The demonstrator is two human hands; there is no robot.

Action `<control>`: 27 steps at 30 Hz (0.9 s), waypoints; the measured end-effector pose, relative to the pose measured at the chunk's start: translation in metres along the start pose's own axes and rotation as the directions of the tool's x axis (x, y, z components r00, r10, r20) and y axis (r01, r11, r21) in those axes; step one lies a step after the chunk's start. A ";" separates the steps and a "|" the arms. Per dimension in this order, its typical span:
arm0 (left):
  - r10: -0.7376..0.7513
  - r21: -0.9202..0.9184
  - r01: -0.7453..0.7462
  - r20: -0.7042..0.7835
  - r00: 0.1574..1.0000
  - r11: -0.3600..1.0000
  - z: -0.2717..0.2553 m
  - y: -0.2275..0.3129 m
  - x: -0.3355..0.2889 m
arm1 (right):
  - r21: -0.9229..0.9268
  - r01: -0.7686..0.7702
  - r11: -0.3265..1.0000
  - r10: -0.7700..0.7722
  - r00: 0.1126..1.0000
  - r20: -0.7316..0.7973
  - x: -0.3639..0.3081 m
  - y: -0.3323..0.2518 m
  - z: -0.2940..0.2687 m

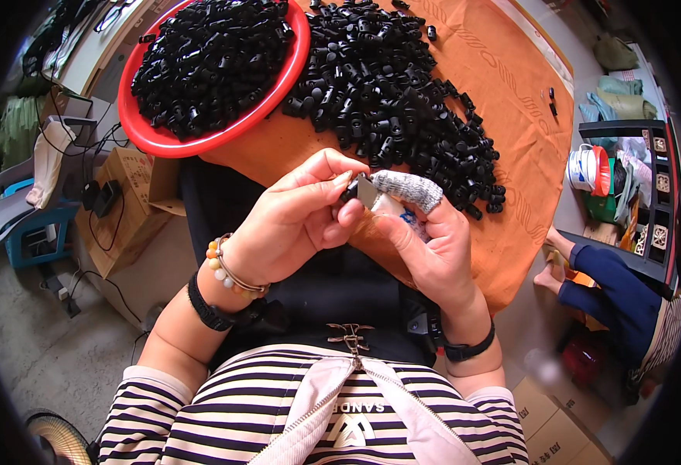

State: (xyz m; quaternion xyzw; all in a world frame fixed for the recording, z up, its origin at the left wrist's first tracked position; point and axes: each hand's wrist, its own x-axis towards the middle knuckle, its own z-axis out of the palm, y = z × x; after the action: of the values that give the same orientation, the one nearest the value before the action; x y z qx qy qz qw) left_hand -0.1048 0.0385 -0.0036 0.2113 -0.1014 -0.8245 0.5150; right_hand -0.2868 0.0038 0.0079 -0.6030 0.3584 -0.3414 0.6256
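Above my lap, my left hand [302,203] pinches a small black plastic piece [350,188], seemingly a cord lock, between thumb and fingertips. My right hand [433,240] meets it from the other side, its index finger inside a grey knitted finger sleeve [409,187]. Between the two hands shows a small flat grey piece [367,192], like a blade, beside white wrapping with blue marks [389,206]; my right fingers close around these. What exactly the right fingertips grip is partly hidden. Just beyond lies a large heap of black cord locks [391,101].
A red basin [303,58] full of the same black pieces stands at the far left of the orange-covered table [503,85]. Left are a cardboard box [127,209] and a grey-blue stool [34,209]. At right sits another person [612,287] near a black rack [650,194].
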 end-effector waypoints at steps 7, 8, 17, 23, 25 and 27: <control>0.021 0.038 -0.019 -0.057 0.998 0.999 0.006 0.001 0.002 | 0.043 0.027 0.999 -0.027 0.999 -0.017 0.000 0.001 0.005; 0.024 0.046 -0.021 -0.057 0.998 0.999 0.006 0.001 0.002 | 0.054 0.029 0.998 -0.028 0.999 -0.015 0.000 0.002 0.005; 0.074 0.099 -0.064 -0.094 0.993 0.993 0.007 0.000 0.001 | -0.002 0.034 0.999 -0.034 0.999 0.009 0.001 0.002 0.003; 0.075 0.089 -0.070 -0.050 0.996 0.994 0.005 0.000 0.000 | -0.010 0.043 0.999 -0.043 0.999 0.021 0.001 0.000 0.002; 0.078 0.083 -0.073 -0.061 0.995 0.994 0.006 -0.001 -0.001 | -0.017 0.061 0.998 -0.061 0.998 0.021 0.001 0.001 0.003; 0.087 0.081 -0.082 -0.070 0.994 0.993 0.006 -0.002 -0.001 | -0.025 0.079 0.997 -0.079 0.997 0.020 0.001 0.001 0.002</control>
State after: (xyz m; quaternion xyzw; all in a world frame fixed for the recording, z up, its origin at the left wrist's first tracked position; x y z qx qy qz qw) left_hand -0.1084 0.0394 0.0009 0.2569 -0.1232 -0.7891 0.5442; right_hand -0.2842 0.0043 0.0067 -0.6277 0.3327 -0.3557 0.6072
